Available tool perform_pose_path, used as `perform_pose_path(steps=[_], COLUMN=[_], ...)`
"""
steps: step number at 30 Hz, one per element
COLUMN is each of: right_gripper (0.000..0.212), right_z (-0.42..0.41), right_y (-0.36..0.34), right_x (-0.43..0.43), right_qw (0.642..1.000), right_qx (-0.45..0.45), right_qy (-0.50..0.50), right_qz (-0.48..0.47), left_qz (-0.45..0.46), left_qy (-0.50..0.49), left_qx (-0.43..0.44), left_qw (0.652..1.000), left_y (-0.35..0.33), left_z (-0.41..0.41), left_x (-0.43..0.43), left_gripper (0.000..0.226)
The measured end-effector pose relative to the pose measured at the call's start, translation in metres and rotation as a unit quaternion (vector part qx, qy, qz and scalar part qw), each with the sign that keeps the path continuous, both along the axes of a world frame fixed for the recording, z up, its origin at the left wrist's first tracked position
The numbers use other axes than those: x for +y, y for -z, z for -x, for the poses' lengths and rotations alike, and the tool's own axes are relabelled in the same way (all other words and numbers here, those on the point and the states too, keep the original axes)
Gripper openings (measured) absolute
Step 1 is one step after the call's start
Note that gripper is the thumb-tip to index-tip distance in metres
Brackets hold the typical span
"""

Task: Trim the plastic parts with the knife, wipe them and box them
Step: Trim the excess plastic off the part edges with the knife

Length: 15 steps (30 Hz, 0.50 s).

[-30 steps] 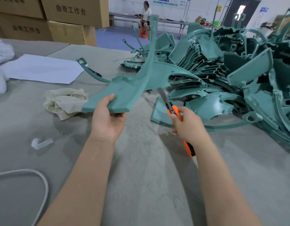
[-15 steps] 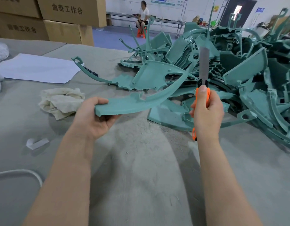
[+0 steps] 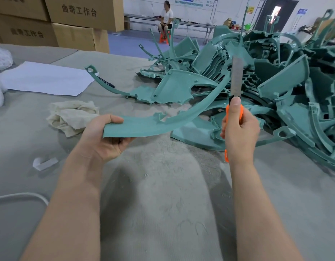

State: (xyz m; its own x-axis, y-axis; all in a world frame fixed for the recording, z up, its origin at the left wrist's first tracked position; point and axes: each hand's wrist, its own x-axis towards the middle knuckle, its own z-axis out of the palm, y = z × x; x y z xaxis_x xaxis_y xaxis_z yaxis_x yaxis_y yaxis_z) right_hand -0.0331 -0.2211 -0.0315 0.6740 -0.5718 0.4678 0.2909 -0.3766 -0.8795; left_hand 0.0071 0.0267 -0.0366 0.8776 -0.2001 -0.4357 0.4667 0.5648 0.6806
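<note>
My left hand [image 3: 104, 137] grips the wide flat end of a long curved teal plastic part [image 3: 144, 125], held nearly level above the table; its thin arm sweeps up to the right behind the blade. My right hand [image 3: 239, 130] holds an orange-handled knife [image 3: 235, 108] upright, thumb on the handle, the long grey blade pointing up just right of the part's arm. A crumpled beige wiping cloth [image 3: 72, 115] lies on the table left of my left hand. A big heap of teal plastic parts [image 3: 275, 87] covers the right side.
Grey felt covers the table [image 3: 162, 204], littered with fine plastic shavings. White paper [image 3: 48, 78] lies at the far left, a white scrap [image 3: 44, 163] and white cord [image 3: 21, 196] near my left arm. Cardboard boxes [image 3: 78, 19] stand behind. A person sits far back.
My left hand has tilted the part from upright down to nearly level. My right hand has swung the knife from pointing left to standing upright beside the part's arm.
</note>
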Motion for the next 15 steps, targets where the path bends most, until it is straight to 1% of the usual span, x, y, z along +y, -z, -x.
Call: perform_pose_path(steps=[6, 8, 10, 13, 15], right_gripper=[0.070, 0.072, 0.074, 0.071, 0.072], right_z=[-0.0008, -0.0012, -0.0026, -0.0052, -0.0066], right_y=[0.0011, 0.0019, 0.0038, 0.0068, 0.0083], right_x=[-0.0029, -0.0041, -0.0050, -0.0027, -0.0028], right_qw=[1.000, 1.000, 0.999, 0.997, 0.996], right_qx=[0.008, 0.018, 0.026, 0.041, 0.048], right_qy=[-0.007, -0.012, -0.024, -0.055, -0.066], right_qz=[0.008, 0.011, 0.016, 0.039, 0.036], left_qz=[0.005, 0.005, 0.008, 0.016, 0.022], left_qy=[-0.008, -0.013, -0.016, -0.020, -0.024], left_qx=[0.002, 0.004, 0.006, 0.008, 0.008], left_qw=[1.000, 1.000, 1.000, 1.000, 0.999], left_y=[0.0009, 0.0010, 0.0011, 0.0018, 0.0024], left_z=[-0.0006, -0.0007, -0.0011, -0.0022, -0.0033], left_x=[0.0002, 0.0002, -0.0004, -0.0013, -0.0010], left_gripper=[0.013, 0.013, 0.013, 0.014, 0.014])
